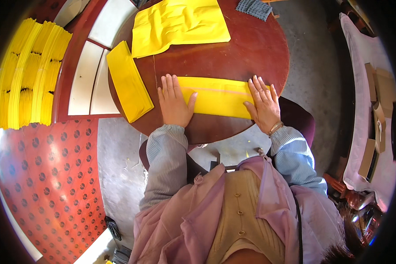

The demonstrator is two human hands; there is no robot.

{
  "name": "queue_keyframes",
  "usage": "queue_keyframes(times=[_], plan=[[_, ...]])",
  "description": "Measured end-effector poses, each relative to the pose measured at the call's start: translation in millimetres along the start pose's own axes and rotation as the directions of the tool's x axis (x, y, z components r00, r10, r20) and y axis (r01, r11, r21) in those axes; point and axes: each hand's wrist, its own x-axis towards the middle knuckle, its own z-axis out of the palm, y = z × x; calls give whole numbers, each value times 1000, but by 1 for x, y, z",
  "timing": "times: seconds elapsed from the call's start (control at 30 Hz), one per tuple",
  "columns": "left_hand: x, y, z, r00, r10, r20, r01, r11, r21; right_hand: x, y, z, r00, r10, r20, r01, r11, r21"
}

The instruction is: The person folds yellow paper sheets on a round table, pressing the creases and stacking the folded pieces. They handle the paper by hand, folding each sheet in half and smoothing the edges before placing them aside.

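A long, folded strip of yellow sheet material (220,97) lies across the near part of the round red-brown table (207,57), with a faint pinkish line running along it. My left hand (175,102) rests flat on its left end, fingers stretched out and pointing away from me. On its right end lies my right hand (264,104), also flat with the fingers extended; a bracelet circles that wrist. Left of my left hand is a folded yellow stack (130,81) at the table's edge. Farther back, a larger, wrinkled yellow sheet (180,26) is spread out.
A grey knitted-looking cloth (254,9) sits at the table's far edge. At the far left stand tall bundles of yellow folded pieces (28,75), beside a red-framed white panel (86,79). To the right, cardboard boxes (378,110) rest on a white-covered surface (356,110).
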Motion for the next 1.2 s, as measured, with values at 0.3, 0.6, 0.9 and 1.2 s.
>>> queue_keyframes(times=[0.3,0.6,0.9,1.2], plan=[[-43,12,-18,990,90,110,-83,995,-63,-71,48,5,902,427,62,-270,448,852],[-150,41,-27,716,-698,-2,478,493,-727,-66,71,-6,864,35,503,-503,110,857],[-163,114,15,688,-158,708,394,-737,-548,-42,95,-50,850,-322,417,-320,314,894],[-138,140,-27,646,-54,762,435,-794,-425,-42,59,-156,762,-370,531,-346,460,818]])
